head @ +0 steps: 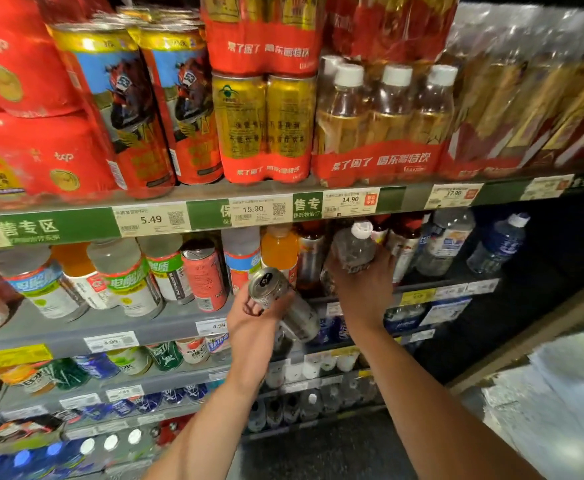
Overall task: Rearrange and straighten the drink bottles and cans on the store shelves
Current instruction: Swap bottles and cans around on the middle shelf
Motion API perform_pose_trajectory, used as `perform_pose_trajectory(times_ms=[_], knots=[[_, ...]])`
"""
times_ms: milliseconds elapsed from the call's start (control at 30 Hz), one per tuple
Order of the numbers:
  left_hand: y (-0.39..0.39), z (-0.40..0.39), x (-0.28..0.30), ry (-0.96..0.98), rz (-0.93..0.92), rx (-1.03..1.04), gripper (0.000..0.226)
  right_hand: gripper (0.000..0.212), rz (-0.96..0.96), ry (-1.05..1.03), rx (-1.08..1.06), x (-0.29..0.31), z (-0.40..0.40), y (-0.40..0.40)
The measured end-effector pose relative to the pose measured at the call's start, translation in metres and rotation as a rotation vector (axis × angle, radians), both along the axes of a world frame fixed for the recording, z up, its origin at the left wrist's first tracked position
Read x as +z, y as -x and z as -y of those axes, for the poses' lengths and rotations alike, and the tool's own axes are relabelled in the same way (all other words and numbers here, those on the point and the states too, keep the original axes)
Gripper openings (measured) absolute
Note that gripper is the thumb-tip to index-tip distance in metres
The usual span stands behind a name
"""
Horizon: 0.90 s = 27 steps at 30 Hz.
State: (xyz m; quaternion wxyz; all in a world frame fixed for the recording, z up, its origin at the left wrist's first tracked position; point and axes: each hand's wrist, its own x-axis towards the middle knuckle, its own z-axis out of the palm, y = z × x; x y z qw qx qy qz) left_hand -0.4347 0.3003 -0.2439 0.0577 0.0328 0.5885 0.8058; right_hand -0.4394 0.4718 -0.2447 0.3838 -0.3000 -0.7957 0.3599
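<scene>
The left hand [259, 315] grips a silver can [283, 299] at mid-frame, tilted with its top toward the camera, held clear of the shelf [145, 327]. The right hand [363, 289], just right of it, wraps a clear bottle [353, 247] with a white cap, leaning at the front of the second shelf among other bottles. Left of the hands stands a red can [204, 275] and white-labelled bottles [128, 282] (several leaning). With both hands full, the risk I judge likeliest is the tilted bottle knocking its close-packed neighbours over as it goes in.
</scene>
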Motion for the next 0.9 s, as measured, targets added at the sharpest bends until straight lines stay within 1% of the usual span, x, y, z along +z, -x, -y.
perform_pose_trajectory(times_ms=[33,100,267,400,467,567,700,800,900], knots=[[-0.001,-0.002,0.001,0.014,-0.011,-0.002,0.036,0.076,-0.013,0.023,-0.003,0.000,-0.001,-0.004],[-0.003,-0.010,0.004,0.008,-0.025,-0.012,0.034,0.070,-0.033,0.096,-0.001,0.002,-0.005,-0.016],[-0.009,-0.036,0.009,0.030,-0.062,-0.055,0.031,0.063,-0.145,0.230,0.017,0.011,-0.028,-0.048],[-0.014,-0.070,0.008,0.028,-0.026,-0.090,0.043,0.063,-0.199,0.284,-0.037,0.017,-0.063,-0.079],[-0.017,-0.092,0.007,0.052,0.003,-0.066,0.045,0.066,-0.225,0.309,-0.062,0.017,-0.087,-0.094],[-0.028,-0.129,0.011,0.098,0.005,-0.031,0.043,0.066,-0.225,0.296,-0.093,0.020,-0.129,-0.115],[-0.044,-0.173,0.011,0.104,0.019,0.017,0.043,0.064,-0.229,0.265,-0.114,0.021,-0.186,-0.134],[-0.055,-0.200,0.011,0.168,0.014,0.061,0.038,0.064,-0.246,0.236,-0.106,0.017,-0.222,-0.138],[-0.062,-0.221,0.010,0.187,0.019,0.146,0.033,0.064,-0.234,0.220,-0.087,0.014,-0.247,-0.134]])
